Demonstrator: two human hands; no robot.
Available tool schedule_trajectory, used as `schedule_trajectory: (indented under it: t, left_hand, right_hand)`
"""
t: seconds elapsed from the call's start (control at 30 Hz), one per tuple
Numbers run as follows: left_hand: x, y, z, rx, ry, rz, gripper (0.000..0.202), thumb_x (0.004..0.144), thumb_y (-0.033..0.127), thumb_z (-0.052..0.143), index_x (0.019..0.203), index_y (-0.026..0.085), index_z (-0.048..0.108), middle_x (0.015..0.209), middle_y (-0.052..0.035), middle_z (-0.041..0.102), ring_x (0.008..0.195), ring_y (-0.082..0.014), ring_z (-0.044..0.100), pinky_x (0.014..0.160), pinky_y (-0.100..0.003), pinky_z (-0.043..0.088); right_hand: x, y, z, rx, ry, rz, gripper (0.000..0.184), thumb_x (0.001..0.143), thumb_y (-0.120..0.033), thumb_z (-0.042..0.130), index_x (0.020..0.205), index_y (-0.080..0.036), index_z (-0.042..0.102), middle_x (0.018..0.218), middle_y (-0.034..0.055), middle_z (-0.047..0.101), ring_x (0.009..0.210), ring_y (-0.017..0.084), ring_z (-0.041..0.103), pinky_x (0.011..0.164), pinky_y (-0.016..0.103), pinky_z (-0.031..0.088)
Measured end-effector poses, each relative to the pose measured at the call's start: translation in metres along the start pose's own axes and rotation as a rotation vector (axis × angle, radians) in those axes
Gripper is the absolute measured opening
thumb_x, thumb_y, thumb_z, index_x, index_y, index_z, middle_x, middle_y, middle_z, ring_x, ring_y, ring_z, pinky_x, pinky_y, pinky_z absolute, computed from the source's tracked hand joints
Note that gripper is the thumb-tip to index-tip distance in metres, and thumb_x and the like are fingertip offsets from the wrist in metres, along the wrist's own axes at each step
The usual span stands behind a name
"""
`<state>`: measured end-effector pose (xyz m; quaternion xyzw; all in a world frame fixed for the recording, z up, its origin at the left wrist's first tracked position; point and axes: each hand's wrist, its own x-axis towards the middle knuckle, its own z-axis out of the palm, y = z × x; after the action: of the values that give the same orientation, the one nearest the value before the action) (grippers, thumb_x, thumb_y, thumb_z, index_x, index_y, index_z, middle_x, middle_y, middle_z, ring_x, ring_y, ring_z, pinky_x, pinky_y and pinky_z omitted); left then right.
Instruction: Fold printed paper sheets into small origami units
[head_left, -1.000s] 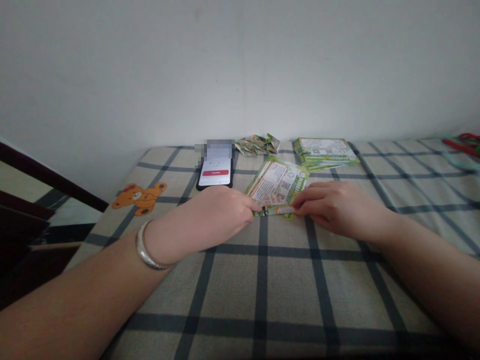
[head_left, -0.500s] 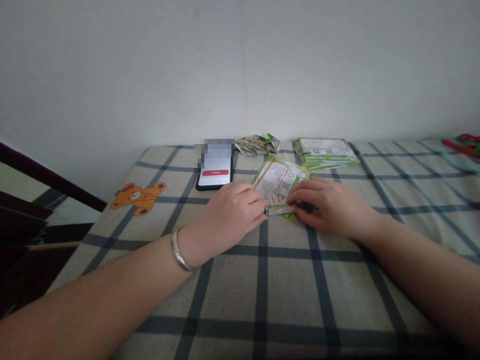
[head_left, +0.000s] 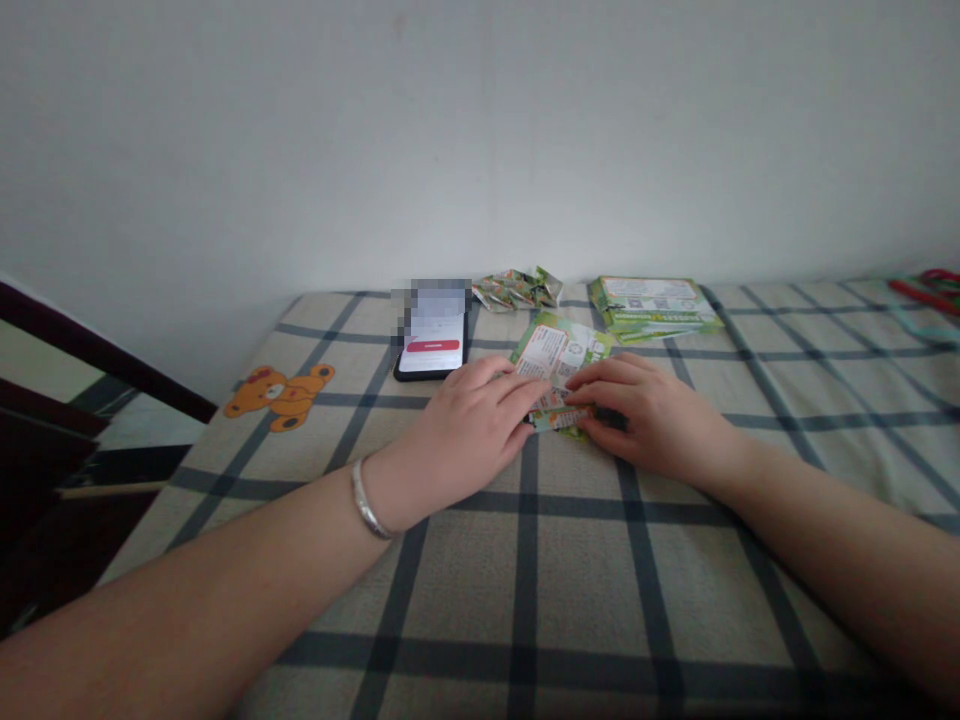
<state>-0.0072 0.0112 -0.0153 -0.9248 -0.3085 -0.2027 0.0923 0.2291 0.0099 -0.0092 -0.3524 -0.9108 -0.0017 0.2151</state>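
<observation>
A flat green-and-white printed sheet (head_left: 577, 348), perhaps a paper wrapper, lies between my hands on the checked cloth; another green edge pokes out beneath it. My left hand (head_left: 484, 410), with a silver bangle at the wrist, grips its near left side, fingers reaching over the print. Closed on the near right side is my right hand (head_left: 645, 410), thumb below and fingers on top. The near edge is turned up in a narrow strip between the two thumbs. My fingers cover part of the print.
A phone (head_left: 433, 345) with a lit screen lies behind my left hand. Crumpled or folded green pieces (head_left: 517, 290) rest by the wall. A stack of similar printed sheets (head_left: 652, 305) is at the back right. A bear sticker (head_left: 281, 395) is at left; a red item (head_left: 922, 292) far right.
My left fingers have moved right and stretched over the sheet's lower part, hiding more of its print. My right fingers have shifted slightly inward along the near edge.
</observation>
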Motion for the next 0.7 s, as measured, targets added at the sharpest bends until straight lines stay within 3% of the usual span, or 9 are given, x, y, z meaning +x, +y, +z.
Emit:
schedule_trajectory:
  t: [0.3,0.7]
  left_hand:
    - [0.0011,-0.0038,-0.0008,-0.088,0.000,-0.011,0.038,0.086,0.025,0.062,0.124,0.019,0.056,0.119,-0.0072,0.059,0.115,-0.0249,0.050,0.102,-0.044,0.041]
    - [0.0014,-0.0058,-0.0026,-0.118,0.090,0.068,0.042,0.081,0.020,0.069,0.121,0.020,0.055,0.115,-0.0065,0.059,0.107,-0.0225,0.055,0.095,-0.041,0.046]
  right_hand:
    - [-0.0014,0.0001,-0.0002,0.069,-0.012,0.065,0.015,0.086,-0.021,0.059,0.098,-0.018,0.068,0.099,0.0075,0.067,0.092,0.021,0.060,0.083,0.036,0.049]
    - [-0.0017,-0.0026,-0.0027,0.153,-0.016,0.175,0.004,0.083,-0.017,0.062,0.083,-0.018,0.065,0.087,0.0049,0.062,0.083,0.018,0.057,0.072,0.030,0.045]
